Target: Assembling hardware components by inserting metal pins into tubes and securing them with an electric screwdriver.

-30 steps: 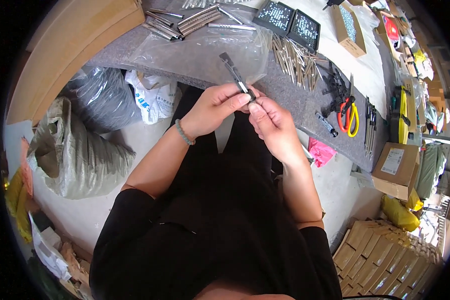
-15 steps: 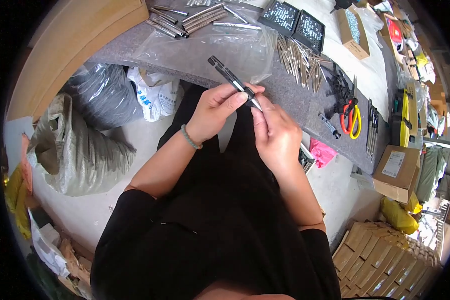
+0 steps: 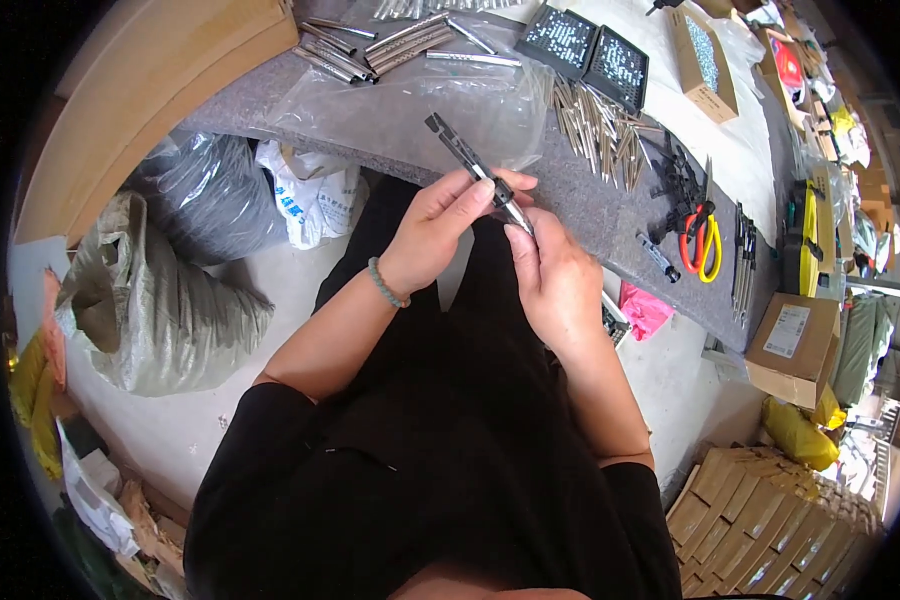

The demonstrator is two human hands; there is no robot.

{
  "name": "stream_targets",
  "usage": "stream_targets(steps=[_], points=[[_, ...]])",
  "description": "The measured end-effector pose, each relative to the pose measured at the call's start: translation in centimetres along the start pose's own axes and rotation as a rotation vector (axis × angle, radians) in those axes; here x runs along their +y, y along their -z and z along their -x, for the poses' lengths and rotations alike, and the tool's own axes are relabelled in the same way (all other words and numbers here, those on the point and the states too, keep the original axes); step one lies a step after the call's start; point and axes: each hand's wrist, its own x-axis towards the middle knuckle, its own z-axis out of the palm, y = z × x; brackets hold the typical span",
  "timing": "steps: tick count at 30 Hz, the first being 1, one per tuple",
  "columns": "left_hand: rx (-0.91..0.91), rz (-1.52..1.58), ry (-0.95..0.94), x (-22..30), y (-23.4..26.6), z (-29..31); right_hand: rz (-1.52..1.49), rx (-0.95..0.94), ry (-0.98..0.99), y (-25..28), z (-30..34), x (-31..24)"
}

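Observation:
Held slantwise above my lap, just off the table's front edge, is a slim black slotted rod (image 3: 459,149) with a forked upper tip. A silver tube (image 3: 515,212) runs out of its lower end. My left hand (image 3: 448,215) pinches the rod near its middle between thumb and fingers. Closed round the lower end of the silver tube is my right hand (image 3: 558,272), its thumb along the side. The fingers hide where the tube ends. Beyond the hands a clear plastic sheet (image 3: 400,120) lies on the grey table.
Perforated metal tubes (image 3: 410,48) lie at the back. A black tray of small bits (image 3: 618,68), loose metal rods (image 3: 595,130), scissors with red and yellow handles (image 3: 711,248) and thin black-and-silver rods (image 3: 743,262) lie to the right. A woven sack (image 3: 160,310) stands on the floor at left.
Both hands have shifted slightly right and toward me with the rod. My right hand has slid lower, and more of the silver tube shows between the hands.

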Motion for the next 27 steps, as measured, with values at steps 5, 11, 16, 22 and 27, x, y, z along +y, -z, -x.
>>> stream_targets(steps=[5,11,16,22,27], points=[[0.003,0.023,-0.031,-0.2,-0.6,0.3,-0.082,0.059,-0.009,0.0,0.1,-0.6],[-0.019,0.027,-0.112,-1.0,-2.0,-0.7,-0.102,0.084,-0.013,1.4,-0.3,-0.7],[0.006,-0.059,-0.036,-1.9,-2.1,-0.3,-0.118,0.095,0.020,0.5,0.3,2.1],[-0.143,-0.276,0.087,-0.2,-3.3,-0.3,0.465,0.422,-0.299,7.9,2.1,14.5],[-0.101,-0.334,0.027,-0.5,-2.5,-0.1,0.791,0.324,-0.686,12.7,5.1,27.8]])
